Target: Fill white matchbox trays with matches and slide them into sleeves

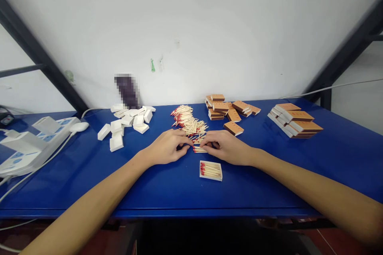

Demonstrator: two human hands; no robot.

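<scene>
A long pile of red-tipped matches [187, 119] lies on the blue table. At its near end, my left hand [171, 146] has its thumb and forefinger slightly apart beside the red heads of a few matches. Opposite it, my right hand [225, 147] has its fingertips closed on the plain ends of this small row of matches [198, 149]. Nearer to me sits a white tray [221, 175] holding several matches, their heads to the left.
Empty white trays [116, 142] lie scattered at the left back. Orange matchbox sleeves [233, 128] lie behind my right hand, and stacked matchboxes [301, 116] stand farther right. A power strip [32, 155] with cables is at the far left. A blurred dark object [128, 91] leans on the wall.
</scene>
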